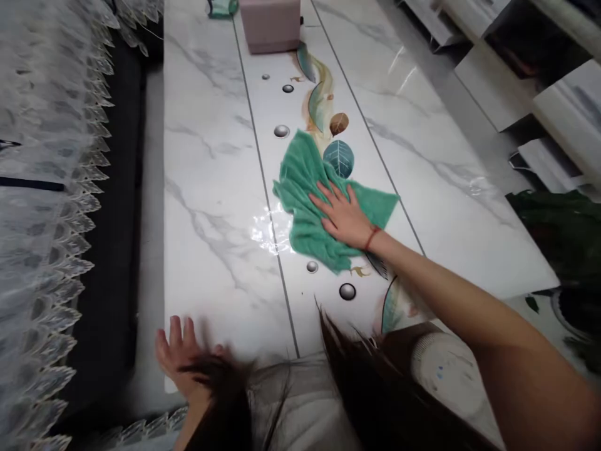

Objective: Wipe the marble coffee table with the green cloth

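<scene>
A green cloth (pixel 305 188) lies crumpled on a glossy white marble-patterned table (pixel 211 188) with a painted leaf strip down its middle. My right hand (pixel 342 214) lies flat on the cloth with fingers spread, pressing it to the tabletop; a red string circles the wrist. A wet sheen shows just left of the cloth. My left hand (pixel 181 357) rests open at the table's near left corner, fingers stretched out, partly hidden by my dark hair.
A pink box (pixel 273 24) and a green-tinted object (pixel 220 7) stand at the table's far end. A lace-covered sofa (pixel 47 188) runs along the left. White cabinets (pixel 516 75) and a dark green plant (pixel 563 232) are on the right.
</scene>
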{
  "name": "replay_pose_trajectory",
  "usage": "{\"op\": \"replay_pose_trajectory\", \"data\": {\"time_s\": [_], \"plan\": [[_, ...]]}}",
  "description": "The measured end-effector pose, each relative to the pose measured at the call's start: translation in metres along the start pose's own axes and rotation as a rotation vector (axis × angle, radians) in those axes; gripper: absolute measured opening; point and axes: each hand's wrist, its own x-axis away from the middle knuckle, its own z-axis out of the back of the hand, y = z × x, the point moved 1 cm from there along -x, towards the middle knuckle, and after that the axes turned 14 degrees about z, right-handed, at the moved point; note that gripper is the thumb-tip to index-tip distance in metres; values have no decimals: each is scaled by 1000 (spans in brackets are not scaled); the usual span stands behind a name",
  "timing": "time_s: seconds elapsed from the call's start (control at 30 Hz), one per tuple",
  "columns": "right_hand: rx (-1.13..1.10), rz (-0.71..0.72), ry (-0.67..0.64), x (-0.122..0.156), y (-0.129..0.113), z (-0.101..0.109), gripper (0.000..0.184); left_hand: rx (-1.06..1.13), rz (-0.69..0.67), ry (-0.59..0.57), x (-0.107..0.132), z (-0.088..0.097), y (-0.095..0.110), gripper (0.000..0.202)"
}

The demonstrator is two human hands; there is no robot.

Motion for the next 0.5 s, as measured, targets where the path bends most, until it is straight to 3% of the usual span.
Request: {"op": "replay_pose_trajectory", "data": {"time_s": [0.1, 0.17, 0.27, 0.37, 0.43, 0.5], "plan": [[15, 17, 105, 127, -39, -37, 126, -4, 33, -6, -6, 7, 11, 81], [47, -22, 229, 196, -63, -57, 134, 2, 23, -7, -9, 7, 9, 80], [77, -137, 352, 251, -80, -74, 136, 34, -24, -10, -15, -3, -10, 82], [79, -232, 282, 235, -65, -69, 118, 49, -88, 4, -20, -21, -47, 87], [71, -284, 170, 192, -39, -53, 101, 26, -153, 6, -20, -31, -73, 89], [41, -312, 80, 133, -3, -31, 90, -6, -230, -9, -15, -35, -94, 93]]}}
